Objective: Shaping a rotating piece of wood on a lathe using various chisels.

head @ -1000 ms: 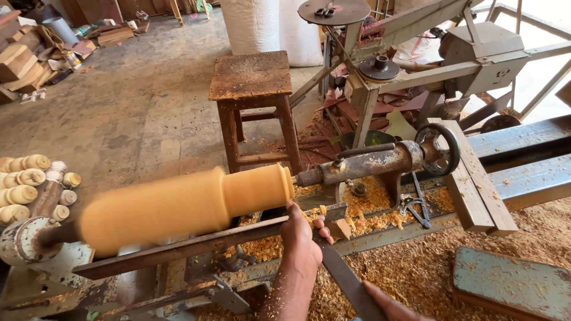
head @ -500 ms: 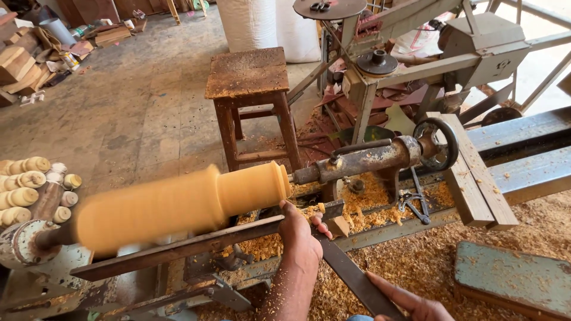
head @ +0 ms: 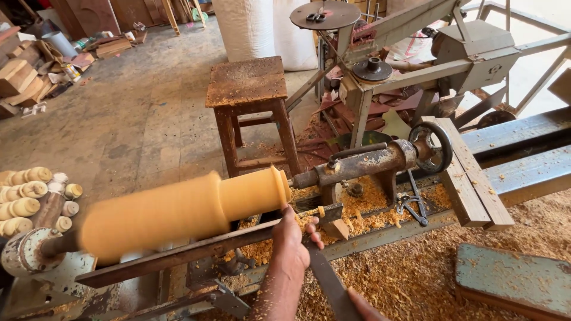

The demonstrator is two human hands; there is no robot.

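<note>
On the lathe, the wooden blank (head: pixel 184 213) lies left-to-right, slightly rising rightward.

Bare hands and a bare forearm, dusted with wood shavings.

The left hand (head: pixel 295 238) shows whole, with no glove, ring or watch on it, and its forearm below is uncovered down to the bottom edge of the view, with no sleeve in sight. Fine pale sawdust and small curls of shaving cling to the forearm and wrist, thickest toward the lower edge. Of the right hand (head: pixel 364 304) only a small bare part shows at the bottom edge; no glove or sleeve can be seen there either.
</note>
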